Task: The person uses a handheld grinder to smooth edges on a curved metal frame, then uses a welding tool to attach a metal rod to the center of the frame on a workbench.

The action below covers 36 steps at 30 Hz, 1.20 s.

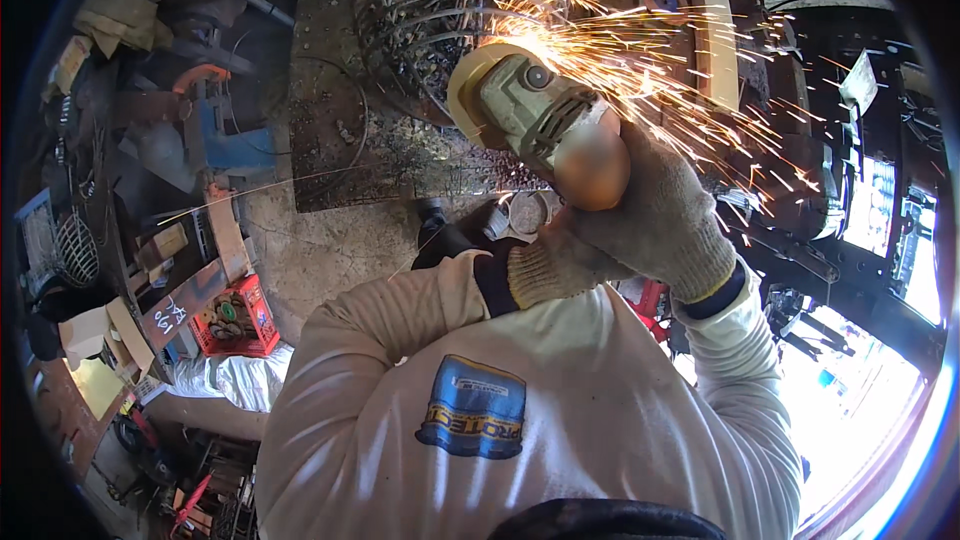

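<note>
Two gloved hands: right hand point(665, 208), wrapped about the rear of the grinder point(530, 105); left hand point(565, 265), lower, partly overlapped, finger closure hidden. Grinder's long axis: slanting forward-left, right hand farther forward. One curved-bar metal frame point(445, 12): forward-left of both, on dark counter point(325, 130).

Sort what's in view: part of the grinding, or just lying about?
In the job:
- grinder, throwing sparks
- right hand, gloved, gripping the grinder
- left hand, gloved, close by; grip hidden
- curved metal bars at the sparks

Apparently just lying about:
- red crate
- cardboard
- wire mesh basket
</note>
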Each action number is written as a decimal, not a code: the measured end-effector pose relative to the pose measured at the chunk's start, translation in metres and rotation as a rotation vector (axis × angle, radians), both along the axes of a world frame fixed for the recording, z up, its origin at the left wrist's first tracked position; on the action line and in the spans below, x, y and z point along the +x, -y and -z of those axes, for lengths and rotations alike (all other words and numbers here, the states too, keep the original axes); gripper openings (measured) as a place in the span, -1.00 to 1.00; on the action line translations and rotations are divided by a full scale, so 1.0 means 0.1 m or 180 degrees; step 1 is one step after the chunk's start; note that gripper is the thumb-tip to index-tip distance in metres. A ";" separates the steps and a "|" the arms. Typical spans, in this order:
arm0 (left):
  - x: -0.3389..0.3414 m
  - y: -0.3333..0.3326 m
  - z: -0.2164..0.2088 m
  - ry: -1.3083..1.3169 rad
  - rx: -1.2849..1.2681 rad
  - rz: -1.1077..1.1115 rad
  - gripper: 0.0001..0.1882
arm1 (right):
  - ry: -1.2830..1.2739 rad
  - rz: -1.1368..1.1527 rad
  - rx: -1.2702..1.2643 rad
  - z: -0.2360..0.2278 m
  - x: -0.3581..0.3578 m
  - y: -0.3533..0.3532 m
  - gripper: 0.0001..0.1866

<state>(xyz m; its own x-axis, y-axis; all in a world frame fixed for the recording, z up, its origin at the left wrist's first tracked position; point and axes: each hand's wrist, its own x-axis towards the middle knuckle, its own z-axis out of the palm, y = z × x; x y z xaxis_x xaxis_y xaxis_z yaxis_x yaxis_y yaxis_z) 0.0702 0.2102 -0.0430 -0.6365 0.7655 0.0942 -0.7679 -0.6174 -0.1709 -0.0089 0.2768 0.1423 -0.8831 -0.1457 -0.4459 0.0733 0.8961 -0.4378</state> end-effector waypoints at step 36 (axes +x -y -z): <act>-0.11 0.00 -0.02 0.1414 0.1446 0.0593 -0.24 | 0.0047 0.0097 0.0204 -0.01 -0.05 -0.01 -0.19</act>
<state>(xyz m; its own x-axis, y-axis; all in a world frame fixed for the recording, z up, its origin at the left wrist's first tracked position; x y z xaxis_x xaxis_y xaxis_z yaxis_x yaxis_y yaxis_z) 0.0596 0.2107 -0.0408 -0.5500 0.8126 0.1927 -0.6513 -0.2729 -0.7081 -0.0136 0.2781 0.1429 -0.8799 -0.0897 -0.4666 0.1069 0.9195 -0.3783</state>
